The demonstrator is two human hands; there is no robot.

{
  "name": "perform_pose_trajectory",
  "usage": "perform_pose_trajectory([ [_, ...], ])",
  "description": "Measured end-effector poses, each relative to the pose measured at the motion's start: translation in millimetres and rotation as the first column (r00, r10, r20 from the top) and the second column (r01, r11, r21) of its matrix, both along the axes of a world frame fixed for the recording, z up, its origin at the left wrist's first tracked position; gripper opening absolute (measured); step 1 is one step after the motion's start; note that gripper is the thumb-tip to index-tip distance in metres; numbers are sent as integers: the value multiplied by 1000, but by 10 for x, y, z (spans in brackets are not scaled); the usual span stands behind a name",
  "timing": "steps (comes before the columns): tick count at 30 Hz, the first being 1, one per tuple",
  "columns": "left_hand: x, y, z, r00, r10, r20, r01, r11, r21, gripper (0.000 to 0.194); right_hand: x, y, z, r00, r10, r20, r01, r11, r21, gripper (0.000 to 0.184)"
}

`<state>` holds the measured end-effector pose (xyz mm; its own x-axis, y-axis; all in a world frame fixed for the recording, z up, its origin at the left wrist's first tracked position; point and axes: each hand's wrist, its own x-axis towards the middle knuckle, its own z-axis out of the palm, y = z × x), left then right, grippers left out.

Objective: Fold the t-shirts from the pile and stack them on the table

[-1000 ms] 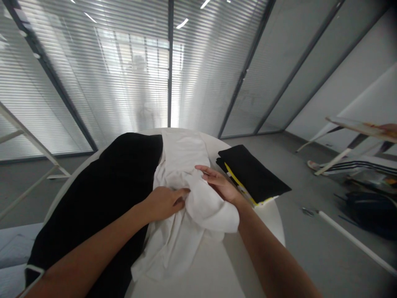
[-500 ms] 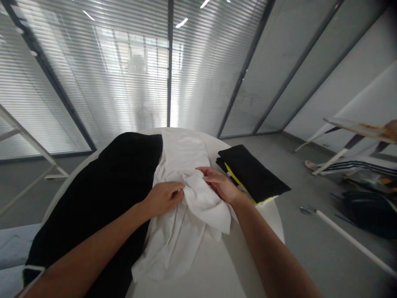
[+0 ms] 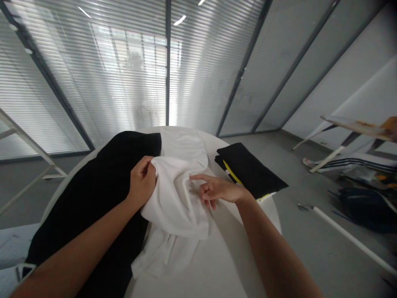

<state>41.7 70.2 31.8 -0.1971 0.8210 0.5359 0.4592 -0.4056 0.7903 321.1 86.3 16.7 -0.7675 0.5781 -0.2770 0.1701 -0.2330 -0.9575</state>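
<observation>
Round white table (image 3: 214, 265) — white cloth (image 3: 173, 207) still bunched mid-table, not yet flat; left hand (image 3: 142, 178) closed on a fold of it, right hand (image 3: 214, 190) open, fingers loose above it. Folded black bundle (image 3: 248, 167) sits neat at 2 o'clock — black garment (image 3: 93, 215) lies spread at 9 o'clock.

Slatted blinds (image 3: 93, 74) cover glass partitions (image 3: 242, 70) in dark metal frames across the far side of the room, with bright daylight coming through from a window (image 3: 124, 54) behind them. A white wall (image 3: 350, 91) runs along the right above a grey floor (image 3: 297, 256). A round white table (image 3: 273, 215) stands in the middle, a white trestle (image 3: 27, 153) at left. At right, a second table (image 3: 353, 128) stands behind a black bag (image 3: 366, 207) and a white rod (image 3: 350, 238) on the floor.
</observation>
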Motion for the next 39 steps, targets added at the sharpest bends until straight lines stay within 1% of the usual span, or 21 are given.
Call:
perform_pose_trajectory([
  [4,-59,112,37,998,4,59,2,995,-98,20,-107,21,-89,985,-71,156,53,992,118,54],
  [7,-83,163,53,990,-102,102,129,943,-308,17,-183,22,-145,947,-166,277,109,972,209,47],
  [9,-96,158,77,954,-206,216,286,838,-465,15,-218,11,-168,916,-232,328,141,950,278,48],
  [11,-109,133,109,878,-257,404,457,699,-549,18,-241,-1,-190,899,-275,341,153,927,344,51],
  [14,-130,101,149,705,-266,657,686,491,-537,32,-256,-6,-221,921,-237,309,121,928,352,58],
  [15,-137,99,155,652,-260,712,735,446,-510,37,-254,-4,-222,934,-209,291,107,938,331,58],
  [16,-145,103,156,612,-255,749,766,426,-481,40,-248,-2,-213,946,-185,267,99,947,304,58],
  [18,-172,123,147,570,-255,782,786,448,-427,45,-218,4,-163,966,-156,206,100,960,261,54],
  [20,-218,146,128,548,-287,786,795,473,-381,60,-160,8,-79,977,-159,143,121,962,243,49],
  [21,-249,152,119,531,-318,785,813,452,-367,69,-121,9,-34,979,-169,112,139,961,238,47],
  [23,-321,150,105,483,-397,780,868,337,-366,75,-26,12,40,983,-176,45,162,962,221,42],
  [26,-428,121,94,403,-520,753,897,64,-436,65,122,19,73,989,-137,-60,145,977,157,34],
  [29,-499,105,85,295,-635,714,816,-220,-534,55,214,27,48,995,-57,-87,65,993,94,32],
  [30,-509,106,85,256,-668,699,775,-291,-562,55,223,31,38,996,-35,-86,43,995,90,33],
  [31,-513,108,88,227,-695,683,736,-337,-587,56,219,38,29,996,-30,-86,39,994,101,34],
  [32,-509,111,94,210,-716,666,707,-360,-609,59,204,47,20,995,-49,-82,59,990,125,34],
  [33,-497,112,103,211,-733,647,689,-358,-630,61,180,58,9,994,-92,-62,101,982,162,33],
  [34,-478,111,114,227,-748,624,680,-336,-651,61,148,72,-6,987,-159,-14,158,964,212,31],
  [35,-452,110,123,260,-762,593,682,-290,-671,60,112,88,-26,968,-245,63,218,935,281,28],
  [37,-385,111,120,373,-775,510,695,-130,-707,55,39,125,-82,858,-442,260,280,828,486,20],
  [39,-312,136,72,539,-722,434,687,78,-723,53,-18,164,-154,687,-611,394,222,692,687,17],
])
